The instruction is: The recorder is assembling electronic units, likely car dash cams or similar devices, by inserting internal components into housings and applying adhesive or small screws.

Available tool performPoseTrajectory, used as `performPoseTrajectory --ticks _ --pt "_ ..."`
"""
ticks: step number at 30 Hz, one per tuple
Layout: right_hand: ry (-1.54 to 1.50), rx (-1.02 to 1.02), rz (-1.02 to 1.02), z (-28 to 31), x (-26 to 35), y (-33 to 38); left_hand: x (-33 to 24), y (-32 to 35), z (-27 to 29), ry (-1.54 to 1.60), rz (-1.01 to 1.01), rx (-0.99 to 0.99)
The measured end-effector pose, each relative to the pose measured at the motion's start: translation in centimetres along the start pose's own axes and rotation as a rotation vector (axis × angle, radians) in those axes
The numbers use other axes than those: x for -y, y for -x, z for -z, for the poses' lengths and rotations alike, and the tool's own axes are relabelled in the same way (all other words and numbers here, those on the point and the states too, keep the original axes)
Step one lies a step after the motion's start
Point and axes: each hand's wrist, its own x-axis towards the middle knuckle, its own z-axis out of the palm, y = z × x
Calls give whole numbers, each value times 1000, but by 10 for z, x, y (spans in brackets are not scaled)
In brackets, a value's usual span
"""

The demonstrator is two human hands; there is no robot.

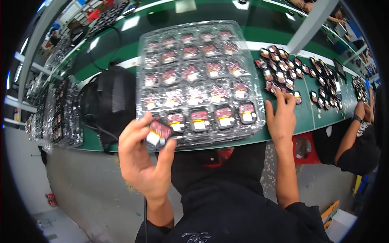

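My left hand (144, 164) pinches a small black square unit with a red-and-white printed face (158, 133) between fingers and thumb, over the near left corner of a clear plastic tray (259, 117). Rows of like units fill the tray's pockets; the nearest row, such as this unit (199, 119), shows sharply, while the rows behind look covered by shiny clear plastic. To the right of the tray, my right hand (281, 117) reaches to the near edge of a pile of loose black units (281, 69). Its thumb stands apart from its fingers, and the fingertips are at the units.
Left of the tray sits a black backpack (115, 97), with stacked filled plastic trays (60, 109) beyond it. More loose units (324, 87) lie farther right on the green table (302, 117). A co-worker's arm (350, 133) rests there. A grey post (312, 26) rises behind the pile.
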Motion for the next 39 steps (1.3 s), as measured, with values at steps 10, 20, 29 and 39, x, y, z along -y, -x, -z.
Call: performPoseTrajectory --ticks 10,20,29,39 --pt "-62 -15 33 4 2 22 13 -64 -2 -673 60 56" --pt "-92 -69 60 4 3 24 20 -56 8 -668 182 256" --pt "-121 -81 80 2 -1 24 22 -74 13 -761 245 350" --pt "-194 -101 155 2 -5 24 22 -77 13 -779 239 370"
